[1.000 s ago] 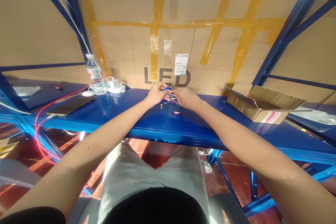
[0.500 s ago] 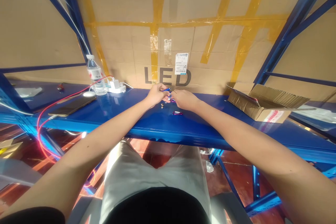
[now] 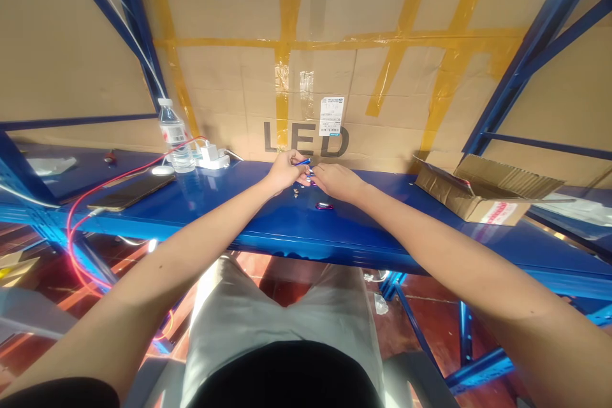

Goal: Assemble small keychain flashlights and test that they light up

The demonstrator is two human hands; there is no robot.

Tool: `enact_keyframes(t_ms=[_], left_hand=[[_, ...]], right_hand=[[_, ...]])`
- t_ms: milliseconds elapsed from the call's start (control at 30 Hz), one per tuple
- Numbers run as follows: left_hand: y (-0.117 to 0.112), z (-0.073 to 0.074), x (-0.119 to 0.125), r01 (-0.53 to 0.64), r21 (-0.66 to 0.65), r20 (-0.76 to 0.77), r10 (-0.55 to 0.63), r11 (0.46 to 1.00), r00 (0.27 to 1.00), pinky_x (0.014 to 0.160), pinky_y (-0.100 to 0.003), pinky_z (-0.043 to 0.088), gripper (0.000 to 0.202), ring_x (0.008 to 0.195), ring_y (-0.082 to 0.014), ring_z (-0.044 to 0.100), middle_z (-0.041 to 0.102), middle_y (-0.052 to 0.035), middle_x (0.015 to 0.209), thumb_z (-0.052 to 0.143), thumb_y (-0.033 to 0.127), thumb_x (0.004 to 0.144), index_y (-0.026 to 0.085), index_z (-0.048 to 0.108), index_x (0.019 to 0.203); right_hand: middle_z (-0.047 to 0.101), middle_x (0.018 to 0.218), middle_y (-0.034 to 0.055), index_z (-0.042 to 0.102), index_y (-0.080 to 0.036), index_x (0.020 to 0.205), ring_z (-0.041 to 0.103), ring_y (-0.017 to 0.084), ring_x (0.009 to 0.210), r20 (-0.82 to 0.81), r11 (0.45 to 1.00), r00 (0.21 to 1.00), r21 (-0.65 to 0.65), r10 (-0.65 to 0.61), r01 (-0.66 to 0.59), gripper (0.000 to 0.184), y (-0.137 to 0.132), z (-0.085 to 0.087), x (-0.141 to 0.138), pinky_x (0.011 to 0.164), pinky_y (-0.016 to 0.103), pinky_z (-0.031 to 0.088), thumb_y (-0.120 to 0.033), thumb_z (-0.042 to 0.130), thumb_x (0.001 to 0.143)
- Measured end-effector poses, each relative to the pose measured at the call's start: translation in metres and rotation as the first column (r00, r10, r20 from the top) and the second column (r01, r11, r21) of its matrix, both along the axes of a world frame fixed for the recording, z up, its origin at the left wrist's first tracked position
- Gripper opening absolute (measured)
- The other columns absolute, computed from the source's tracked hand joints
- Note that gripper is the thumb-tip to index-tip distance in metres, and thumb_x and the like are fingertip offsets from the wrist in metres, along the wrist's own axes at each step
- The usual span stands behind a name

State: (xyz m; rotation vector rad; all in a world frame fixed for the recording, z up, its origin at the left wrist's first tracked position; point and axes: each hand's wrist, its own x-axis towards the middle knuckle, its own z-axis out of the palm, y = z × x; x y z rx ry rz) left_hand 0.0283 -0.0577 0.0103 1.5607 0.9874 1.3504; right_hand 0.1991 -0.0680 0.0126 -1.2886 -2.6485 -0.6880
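Above the blue shelf top (image 3: 258,220), my left hand (image 3: 285,172) is closed, with a small shiny blue rod-like piece (image 3: 304,162) showing between its fingers. My right hand (image 3: 338,181) is beside it, fingers pinched together at the same spot. Tiny silvery and purple bits show between the two hands, too small to name, and what the right fingertips grip is hidden. On the shelf just in front of the hands lies a small purple piece with a silver part (image 3: 324,206). Several tiny metal pieces (image 3: 296,192) are below my left hand.
A water bottle (image 3: 174,137), a white power strip (image 3: 213,158) and a phone (image 3: 134,191) with a red cable stand to the left. An open cardboard box (image 3: 495,188) is at the right. Behind rises a large taped cardboard sheet (image 3: 229,89) marked LED.
Both hands stay almost in the same place, with only slight shifts of the fingers around the small pieces. The things on the shelf have not moved.
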Motion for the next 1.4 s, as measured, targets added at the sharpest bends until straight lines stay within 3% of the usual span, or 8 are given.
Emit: enact_keyframes(t_ms=[433, 700, 900, 1067, 1200, 1400], left_hand=[[0.005, -0.003, -0.003, 0.051, 0.017, -0.104, -0.049, 0.999, 0.993, 0.066, -0.035, 0.066, 0.016, 0.055, -0.0144, 0.071, 0.066, 0.0013, 0.064, 0.069, 0.000, 0.089, 0.011, 0.058, 0.085], [0.005, -0.002, -0.006, 0.083, -0.054, -0.138, -0.090, 0.995, 0.986, 0.068, -0.034, 0.066, 0.011, 0.055, -0.0157, 0.072, 0.067, -0.0021, 0.062, 0.065, 0.002, 0.093, 0.008, 0.063, 0.084], [0.010, -0.004, -0.011, 0.142, -0.157, 0.017, -0.141, 0.977, 0.990, 0.083, -0.036, 0.067, 0.012, 0.064, -0.0155, 0.074, 0.067, -0.0030, 0.063, 0.074, 0.002, 0.087, 0.009, 0.065, 0.086], [0.011, -0.003, -0.012, 0.200, -0.213, 0.062, -0.191, 0.956, 0.980, 0.088, -0.034, 0.066, 0.017, 0.075, -0.0174, 0.078, 0.074, -0.0094, 0.077, 0.076, -0.002, 0.083, 0.009, 0.063, 0.085], [0.009, -0.004, -0.010, 0.158, -0.136, 0.041, -0.154, 0.978, 0.987, 0.085, -0.035, 0.065, 0.019, 0.071, -0.0162, 0.077, 0.073, -0.0056, 0.074, 0.074, -0.006, 0.081, 0.009, 0.063, 0.081], [0.016, -0.010, -0.005, 0.058, 0.046, -0.050, -0.056, 0.997, 0.997, 0.081, -0.036, 0.064, 0.017, 0.071, -0.0148, 0.073, 0.073, -0.0022, 0.078, 0.077, -0.001, 0.078, 0.011, 0.065, 0.082]], right_hand=[[0.076, 0.107, 0.0198, 0.067, -0.008, 0.116, 0.072, 0.027, 0.092, 0.042, 0.999, 0.999, -0.018, 0.028, -0.027, 0.030, -0.010, 0.008, 0.001, 0.074, 0.032, 0.043, -0.021, 0.041, 0.108], [0.076, 0.103, 0.0196, 0.070, -0.007, 0.105, 0.071, 0.026, 0.090, 0.087, 0.999, 0.995, -0.036, 0.040, -0.037, 0.032, -0.008, 0.008, -0.001, 0.073, 0.033, 0.043, -0.018, 0.041, 0.108], [0.073, 0.116, 0.0195, 0.067, -0.008, 0.119, 0.069, 0.027, 0.101, -0.078, 0.994, 0.995, -0.081, 0.063, -0.069, 0.032, -0.004, 0.005, 0.005, 0.081, 0.033, 0.045, -0.022, 0.041, 0.109], [0.070, 0.114, 0.0183, 0.067, -0.010, 0.120, 0.067, 0.026, 0.099, -0.176, 0.991, 0.981, -0.092, 0.082, -0.099, 0.029, 0.004, -0.002, 0.009, 0.081, 0.033, 0.046, -0.023, 0.045, 0.108], [0.073, 0.102, 0.0141, 0.069, -0.012, 0.108, 0.066, 0.024, 0.091, -0.337, 0.978, 0.937, -0.141, 0.097, -0.152, 0.027, 0.008, -0.005, 0.008, 0.075, 0.030, 0.044, -0.030, 0.049, 0.107], [0.075, 0.102, 0.0151, 0.069, -0.013, 0.103, 0.068, 0.023, 0.085, -0.395, 0.982, 0.917, -0.188, -0.056, -0.021, 0.026, 0.003, -0.005, 0.004, 0.068, 0.028, 0.042, -0.025, 0.046, 0.107]])
